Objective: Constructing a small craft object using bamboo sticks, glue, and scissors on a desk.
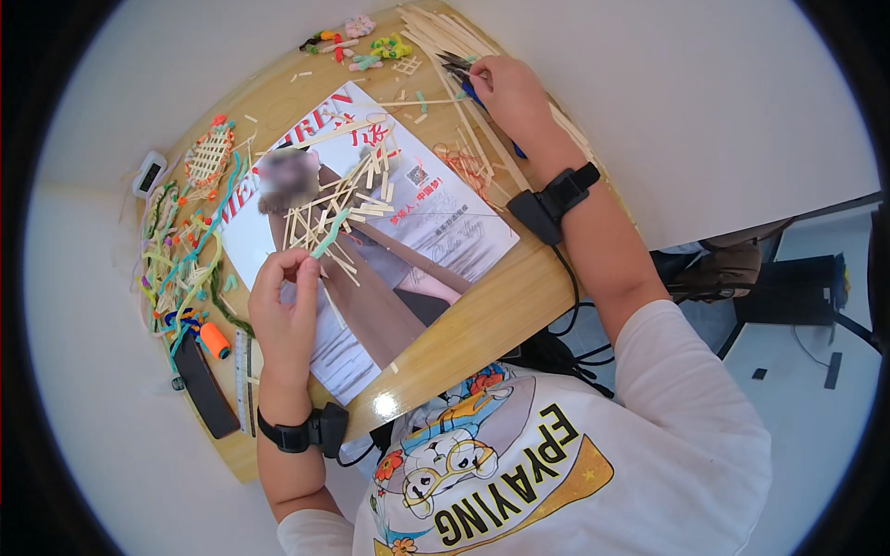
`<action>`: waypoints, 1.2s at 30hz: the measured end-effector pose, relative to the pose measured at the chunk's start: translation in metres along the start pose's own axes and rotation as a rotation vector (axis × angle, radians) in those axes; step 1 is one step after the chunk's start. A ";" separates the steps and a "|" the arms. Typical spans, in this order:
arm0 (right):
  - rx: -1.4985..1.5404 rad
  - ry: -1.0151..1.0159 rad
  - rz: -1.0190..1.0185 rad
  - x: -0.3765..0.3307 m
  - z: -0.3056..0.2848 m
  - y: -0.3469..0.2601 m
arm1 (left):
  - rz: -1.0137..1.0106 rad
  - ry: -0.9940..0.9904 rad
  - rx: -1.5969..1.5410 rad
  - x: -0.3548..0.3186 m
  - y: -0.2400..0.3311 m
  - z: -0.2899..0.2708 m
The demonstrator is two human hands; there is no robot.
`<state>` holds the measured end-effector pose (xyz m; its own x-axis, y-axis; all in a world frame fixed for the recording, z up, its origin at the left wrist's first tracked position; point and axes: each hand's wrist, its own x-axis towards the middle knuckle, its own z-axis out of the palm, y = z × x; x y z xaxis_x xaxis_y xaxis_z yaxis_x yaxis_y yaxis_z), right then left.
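My left hand [286, 295] is closed in a pinch at the near left edge of a pile of short pale wooden sticks [348, 206]. From its thumb and forefinger a mint-green fuzzy pipe cleaner [331, 233] runs up across the pile. The pile lies on a large magazine [464, 243] with a picture cover. At the far right, my right hand [512, 91] is closed around blue-handled pliers [454, 63], whose dark jaws point left past the fingertips. The palm hides part of the handles. Beneath the pliers lie long thin wooden strips [445, 32].
Coloured pipe cleaners [199, 269] crowd the table's left edge, near a small woven piece [209, 156]. An orange thread spool [214, 340], a dark flat case [206, 385] and a ruler [244, 380] lie near left. Orange thread [464, 167] lies tangled right of the magazine.
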<state>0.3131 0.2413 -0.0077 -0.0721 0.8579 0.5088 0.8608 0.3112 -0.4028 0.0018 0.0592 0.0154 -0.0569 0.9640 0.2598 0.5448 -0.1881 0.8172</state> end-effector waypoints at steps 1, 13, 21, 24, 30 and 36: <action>0.051 0.073 -0.019 0.000 0.000 0.000 | -0.001 -0.002 0.003 0.000 0.000 0.000; 0.688 -0.415 0.151 -0.014 -0.031 -0.059 | 0.000 0.014 -0.069 0.002 -0.003 -0.001; -0.062 -0.249 -0.194 -0.018 0.021 -0.026 | 0.013 0.046 0.003 -0.002 -0.004 -0.001; -0.091 -0.319 -0.176 -0.020 0.015 -0.028 | 0.016 0.027 -0.001 -0.002 -0.002 -0.001; -0.063 -0.130 -0.009 0.006 -0.021 0.011 | -0.002 0.005 -0.021 -0.001 -0.002 0.000; -0.209 -0.289 0.064 0.014 -0.012 0.024 | 0.014 0.013 -0.026 0.000 -0.002 -0.001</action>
<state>0.3388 0.2557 -0.0010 -0.1283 0.9625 0.2389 0.9506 0.1881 -0.2471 0.0004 0.0590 0.0143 -0.0603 0.9589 0.2773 0.5239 -0.2061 0.8265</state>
